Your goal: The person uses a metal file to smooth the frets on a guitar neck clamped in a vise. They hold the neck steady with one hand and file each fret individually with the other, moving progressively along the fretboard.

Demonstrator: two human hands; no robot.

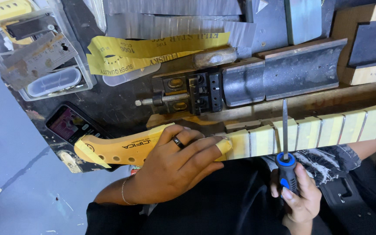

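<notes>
The guitar neck (257,139) is being pressed down by the left hand (175,167), whose fingers are lying spread and flat across the joint between headstock and fingerboard; a dark ring is being worn on one finger and a thin bracelet at the wrist. A small file (285,143) is being gripped by the right hand (299,196), the fingers closed around its blue and black handle, while the narrow blade is being held upright across the masked fingerboard, its tip reaching past the far edge. The neck is lying across the front of the workbench (109,104), its pale wooden headstock (118,150) pointing left and yellow masking tape covering the wood between the metal frets. Just behind it a small black vise (188,93) and grey curved blocks (283,72) are resting. A strip of yellow sandpaper (153,50) is lying beyond the vise, a clear plastic box (35,48) at the far left, and a phone (70,124) beside the headstock.
</notes>
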